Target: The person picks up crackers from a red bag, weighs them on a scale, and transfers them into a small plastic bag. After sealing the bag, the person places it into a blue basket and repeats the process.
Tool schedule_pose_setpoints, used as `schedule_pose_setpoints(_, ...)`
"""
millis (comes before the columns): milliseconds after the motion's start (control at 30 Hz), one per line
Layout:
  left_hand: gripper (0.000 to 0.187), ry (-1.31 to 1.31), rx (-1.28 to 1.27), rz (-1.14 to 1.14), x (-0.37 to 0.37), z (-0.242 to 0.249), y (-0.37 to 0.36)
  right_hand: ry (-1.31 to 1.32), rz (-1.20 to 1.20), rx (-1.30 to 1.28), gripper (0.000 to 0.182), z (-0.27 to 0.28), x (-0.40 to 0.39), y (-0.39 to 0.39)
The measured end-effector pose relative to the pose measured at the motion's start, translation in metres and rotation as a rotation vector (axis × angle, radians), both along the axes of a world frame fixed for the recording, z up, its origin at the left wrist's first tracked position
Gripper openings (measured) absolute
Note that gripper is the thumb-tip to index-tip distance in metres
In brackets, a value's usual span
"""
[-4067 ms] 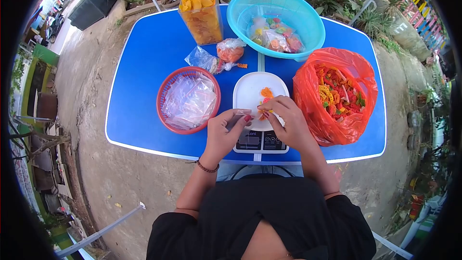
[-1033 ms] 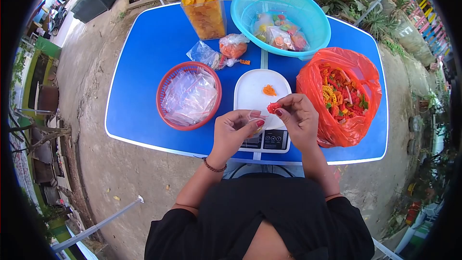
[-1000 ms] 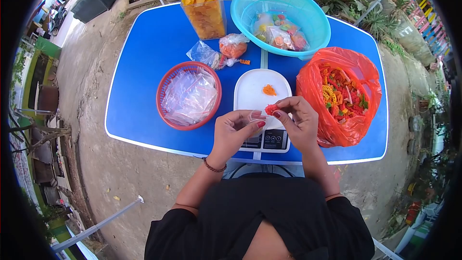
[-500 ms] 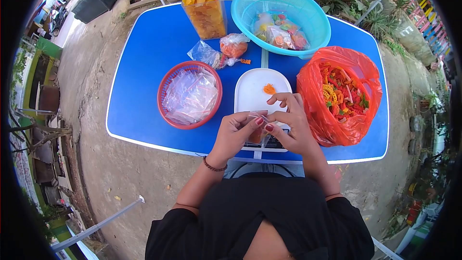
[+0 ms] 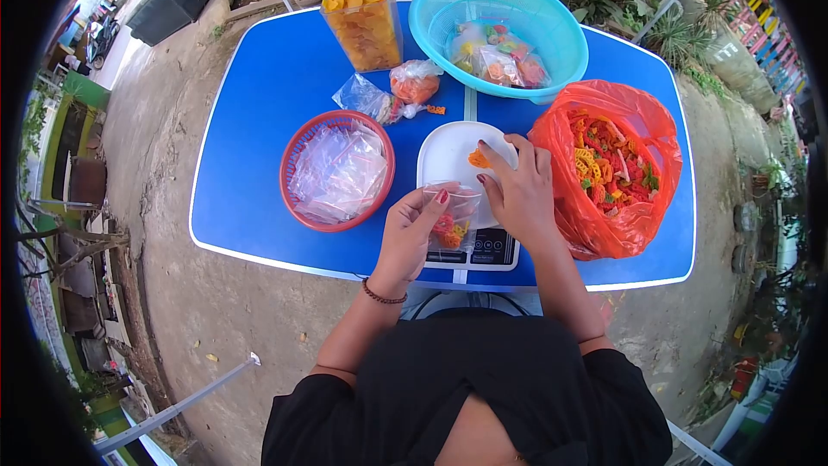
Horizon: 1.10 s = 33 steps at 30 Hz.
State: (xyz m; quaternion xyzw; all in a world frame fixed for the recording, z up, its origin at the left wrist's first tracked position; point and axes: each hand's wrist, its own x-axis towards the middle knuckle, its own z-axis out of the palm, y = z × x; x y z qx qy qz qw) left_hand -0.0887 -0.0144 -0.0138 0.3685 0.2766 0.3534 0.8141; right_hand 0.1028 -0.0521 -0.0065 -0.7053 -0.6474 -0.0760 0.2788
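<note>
My left hand (image 5: pixel 412 231) pinches the top of a small clear bag (image 5: pixel 452 223) holding red and yellow pieces, over the front of a white scale (image 5: pixel 446 145). On the scale's top lies an orange piece (image 5: pixel 475 158). My right hand (image 5: pixel 523 192) is over the right side of the scale, fingers apart, with its fingertips at the orange piece; no hold on it shows. Right of that hand stands a red plastic bag (image 5: pixel 559 121) full of colourful pieces.
A red basket (image 5: pixel 287 174) of clear bags sits on the blue table (image 5: pixel 250 112). Farther back are a tub of yellow chips (image 5: pixel 366 30), small knotted bags (image 5: pixel 416 82) and a turquoise basket (image 5: pixel 431 13) with filled bags.
My right hand has let go of the small bag and moved forward to the orange piece, its fingers spreading. The small bag now hangs from my left hand alone.
</note>
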Motion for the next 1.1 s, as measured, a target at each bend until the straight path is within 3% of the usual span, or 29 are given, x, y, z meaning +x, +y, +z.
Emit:
schedule_pose_setpoints(133, 0.031, -0.013, 0.004, 0.009, -0.001, 0.0, 0.0, 0.039, 0.076, 0.012, 0.029, -0.009, 0.002, 0.002)
schedule_pose_setpoints(233, 0.029, 0.059, 0.074, 0.017, -0.002, -0.003, 0.0, 0.425, 0.231, 0.075, 0.024, -0.015, 0.006, 0.001)
schedule_pose_setpoints(333, 0.029, 0.188, 0.16, 0.036, -0.003, -0.008, -0.001, 1.04, 0.182, 0.096, 0.02, -0.006, -0.004, -0.008)
schedule_pose_setpoints(433, 0.03, 0.282, 0.167, 0.006, -0.004, 0.001, -0.001, 1.145, 0.354, 0.124, 0.017, 0.002, -0.001, -0.014)
schedule_pose_setpoints(533, 0.032, 0.287, 0.204, -0.026, -0.004, 0.006, -0.003, 0.873, 0.457, 0.032, 0.014, 0.016, 0.007, -0.016)
schedule_pose_setpoints(633, 0.033, 0.261, 0.202, -0.054, -0.003, 0.006, -0.003, 1.169, 0.419, 0.002, 0.013, 0.018, 0.003, -0.02)
schedule_pose_setpoints(733, 0.033, 0.236, 0.182, -0.064, -0.002, 0.008, -0.004, 1.198, 0.448, -0.028, 0.016, 0.015, 0.004, -0.019)
schedule_pose_setpoints(833, 0.032, 0.221, 0.204, -0.071, -0.004, 0.006, -0.004, 0.875, 0.473, -0.192, 0.012, 0.029, 0.007, -0.02)
schedule_pose_setpoints(1100, 0.03, 0.206, 0.231, -0.049, -0.001, 0.005, -0.006, 0.651, 0.611, -0.261, 0.015, 0.029, 0.007, -0.019)
